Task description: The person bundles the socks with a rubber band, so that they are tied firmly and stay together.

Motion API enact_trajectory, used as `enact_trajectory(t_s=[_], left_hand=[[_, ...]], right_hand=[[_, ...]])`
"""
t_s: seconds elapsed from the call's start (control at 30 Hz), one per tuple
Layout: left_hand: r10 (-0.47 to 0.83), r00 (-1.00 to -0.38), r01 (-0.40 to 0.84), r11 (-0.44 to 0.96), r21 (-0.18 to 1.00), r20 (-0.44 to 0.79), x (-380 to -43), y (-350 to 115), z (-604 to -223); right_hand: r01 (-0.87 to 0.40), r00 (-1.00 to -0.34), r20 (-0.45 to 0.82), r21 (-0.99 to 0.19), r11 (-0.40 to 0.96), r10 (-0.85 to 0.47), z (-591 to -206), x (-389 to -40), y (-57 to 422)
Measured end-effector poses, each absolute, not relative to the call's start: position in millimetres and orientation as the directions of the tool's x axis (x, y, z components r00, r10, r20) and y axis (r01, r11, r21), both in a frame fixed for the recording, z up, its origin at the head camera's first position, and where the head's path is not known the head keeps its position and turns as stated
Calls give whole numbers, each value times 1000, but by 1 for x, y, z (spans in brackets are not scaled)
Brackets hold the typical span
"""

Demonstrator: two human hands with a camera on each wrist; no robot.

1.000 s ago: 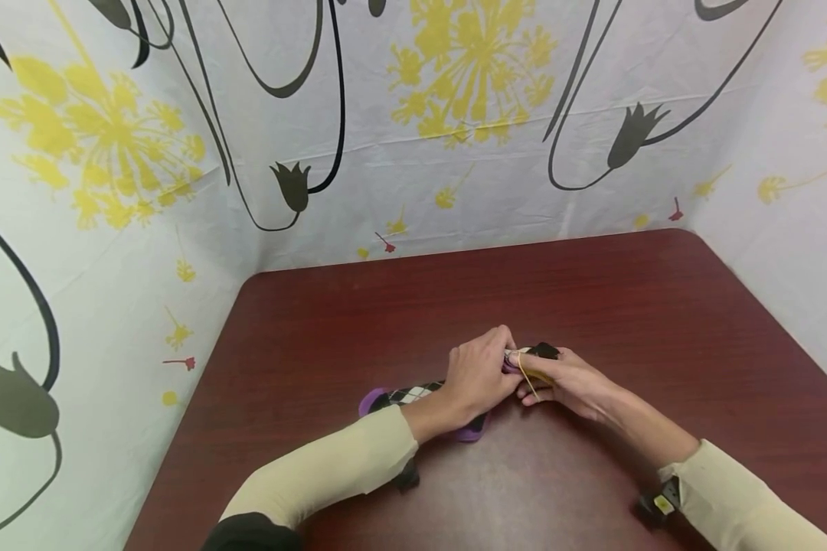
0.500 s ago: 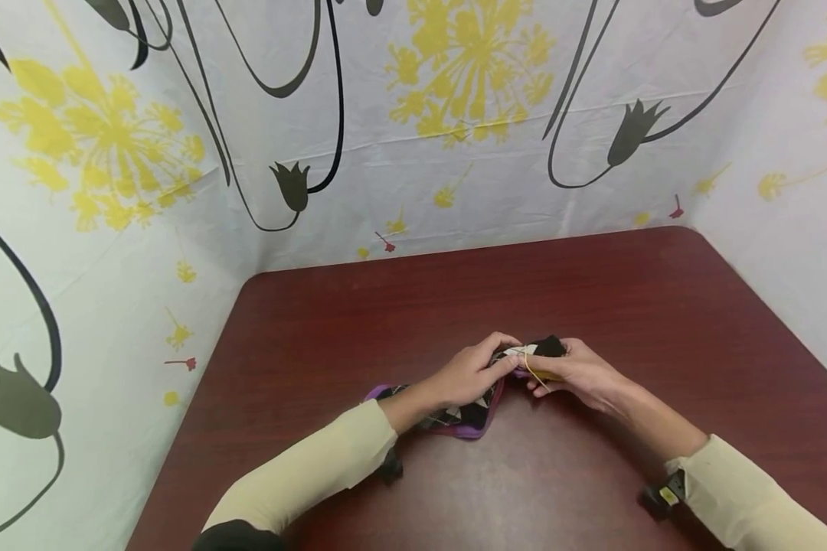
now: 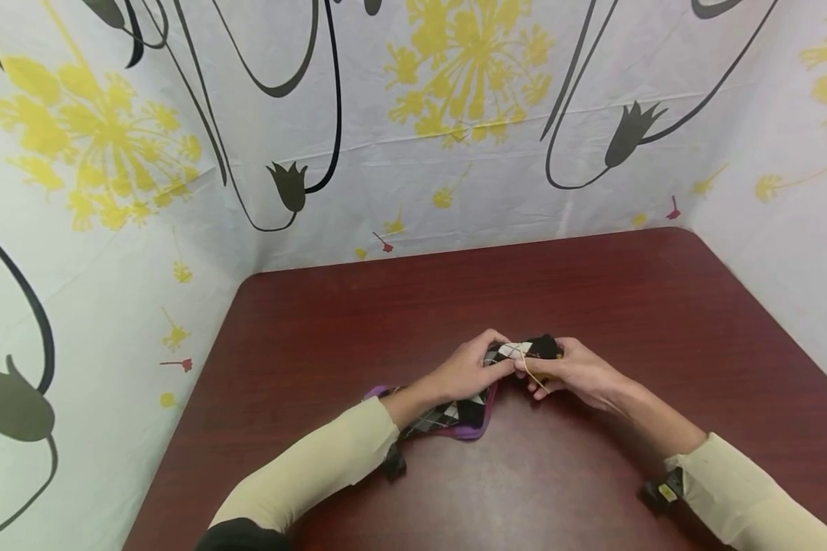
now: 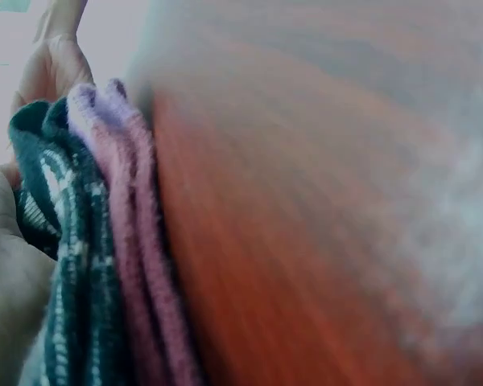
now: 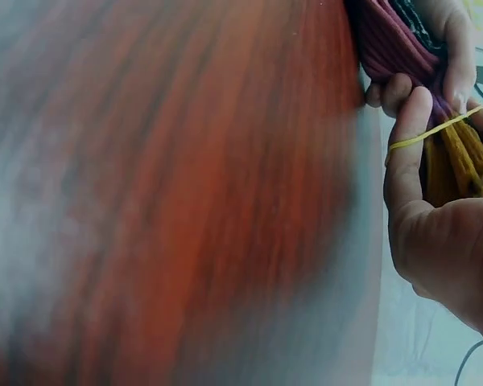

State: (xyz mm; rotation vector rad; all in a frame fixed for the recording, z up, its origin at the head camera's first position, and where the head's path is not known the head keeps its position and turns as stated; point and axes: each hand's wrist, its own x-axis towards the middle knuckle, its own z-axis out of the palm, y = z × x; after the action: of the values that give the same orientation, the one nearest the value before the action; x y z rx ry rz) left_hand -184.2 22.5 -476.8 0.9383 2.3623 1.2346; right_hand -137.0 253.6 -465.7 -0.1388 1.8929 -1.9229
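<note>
A stack of socks lies across the middle of the table: black, grey and white argyle socks (image 3: 448,415) on top, purple-pink socks (image 4: 133,201) beneath. My left hand (image 3: 465,375) holds the stack between thumb and fingers, close to its right end. My right hand (image 3: 586,376) grips that end, where mustard-yellow fabric (image 5: 464,153) is bunched in the right wrist view. A thin yellow rubber band (image 5: 435,131) is stretched over the right hand's fingers and crosses the bunched socks. Part of the stack's left portion is hidden under my left forearm.
The dark red wooden table (image 3: 386,314) has rounded far corners. White cloth walls (image 3: 413,184) with yellow and grey flower prints stand around it. A small black device (image 3: 661,492) is strapped at the right wrist, another (image 3: 393,463) at the left.
My left hand has drawn back to the left from the rubber band and spread along the socks. More of the argyle end shows between the hands. The right hand has barely shifted.
</note>
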Motion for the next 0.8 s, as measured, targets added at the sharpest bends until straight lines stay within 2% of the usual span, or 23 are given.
enact_trajectory(t_s=[0.1, 0.3, 0.4, 0.67, 0.8], left_hand=[[687, -726, 387, 380, 840, 24, -185, 22, -476], [778, -628, 231, 208, 951, -18, -193, 20, -472], [787, -617, 205, 186, 961, -21, -195, 21, -474], [648, -761, 208, 199, 958, 30, -188, 28, -485], [613, -790, 187, 199, 962, 27, -187, 29, -486]], right_hand=[[218, -903, -214, -975, 31, -373, -466, -139, 254], [182, -899, -203, -979, 91, -389, -461, -143, 257], [186, -895, -214, -977, 108, -392, -459, -145, 257], [230, -914, -224, -973, 24, -337, -465, -140, 251], [220, -931, -216, -975, 19, -296, -465, -139, 246]])
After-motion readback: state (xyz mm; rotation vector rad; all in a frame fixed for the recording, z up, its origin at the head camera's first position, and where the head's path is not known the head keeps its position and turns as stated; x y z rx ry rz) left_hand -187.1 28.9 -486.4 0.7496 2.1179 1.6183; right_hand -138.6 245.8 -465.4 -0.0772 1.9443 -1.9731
